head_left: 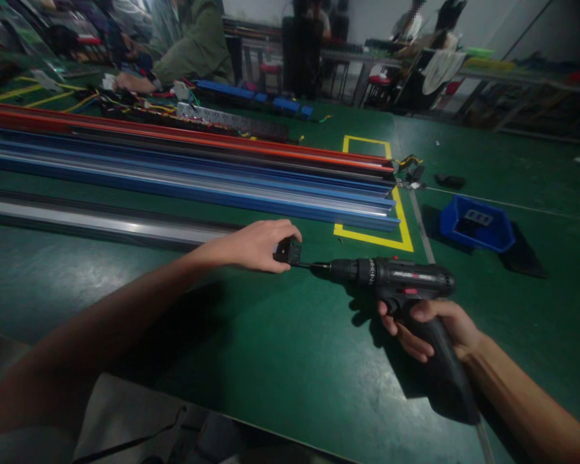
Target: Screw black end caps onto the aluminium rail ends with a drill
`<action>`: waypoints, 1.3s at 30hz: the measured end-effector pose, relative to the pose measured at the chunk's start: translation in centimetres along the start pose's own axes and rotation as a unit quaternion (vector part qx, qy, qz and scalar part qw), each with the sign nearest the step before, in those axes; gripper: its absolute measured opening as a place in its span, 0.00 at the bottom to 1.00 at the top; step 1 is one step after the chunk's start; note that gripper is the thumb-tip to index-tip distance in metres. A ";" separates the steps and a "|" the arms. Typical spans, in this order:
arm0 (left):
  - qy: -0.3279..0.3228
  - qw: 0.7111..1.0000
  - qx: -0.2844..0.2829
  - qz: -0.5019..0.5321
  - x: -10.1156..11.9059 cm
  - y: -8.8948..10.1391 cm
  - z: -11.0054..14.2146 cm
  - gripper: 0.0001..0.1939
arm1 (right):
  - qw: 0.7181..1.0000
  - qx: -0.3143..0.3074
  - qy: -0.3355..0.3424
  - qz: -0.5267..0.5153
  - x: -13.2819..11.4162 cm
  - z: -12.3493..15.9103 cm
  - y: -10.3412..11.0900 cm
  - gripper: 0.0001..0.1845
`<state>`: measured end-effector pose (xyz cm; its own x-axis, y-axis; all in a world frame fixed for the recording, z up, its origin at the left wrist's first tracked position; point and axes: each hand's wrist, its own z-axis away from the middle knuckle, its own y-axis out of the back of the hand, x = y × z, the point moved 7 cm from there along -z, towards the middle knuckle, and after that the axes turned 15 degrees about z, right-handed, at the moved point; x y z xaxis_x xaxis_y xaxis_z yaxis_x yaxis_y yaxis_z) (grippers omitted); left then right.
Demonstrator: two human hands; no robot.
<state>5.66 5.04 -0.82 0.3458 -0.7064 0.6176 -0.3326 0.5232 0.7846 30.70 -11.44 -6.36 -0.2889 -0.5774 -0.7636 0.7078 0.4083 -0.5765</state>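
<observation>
My right hand (423, 328) is wrapped round the handle of a black cordless drill (406, 280), held level with its bit pointing left. The tip of the bit (314, 265) meets a small black end cap (290, 250) at the end of a long grey metal profile (140, 222). My left hand (258, 245) grips that end, thumb and fingers closed about the end cap. Whether a screw sits at the bit's tip is too small to tell.
Blue profiles (198, 174) and an orange-red one (222, 139) lie behind, ending inside yellow tape (406, 225). A blue bin (476, 225) stands right. Wired strips (232, 119) lie farther back, near a co-worker in a green sleeve (198, 48).
</observation>
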 end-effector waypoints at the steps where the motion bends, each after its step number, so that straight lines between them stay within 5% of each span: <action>1: 0.000 1.000 0.000 0.000 0.0 0.0 0.0 0.26 | 1.000 -0.003 0.002 0.002 -0.1 0.0 0.0 0.23; 18: -0.009 1.000 0.000 0.000 0.1 -0.1 0.0 0.24 | 1.000 -0.026 0.001 -0.006 0.0 -0.3 0.2 0.20; 39: -0.012 1.000 -0.002 0.000 0.0 -0.1 -0.1 0.22 | 0.997 0.039 -0.018 0.056 0.1 -0.1 0.3 0.12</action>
<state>5.74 5.01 -0.91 0.3237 -0.7178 0.6163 -0.3299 0.5249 0.7846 30.81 -11.29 -6.71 -0.1825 -0.5567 -0.8104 0.7833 0.4159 -0.4621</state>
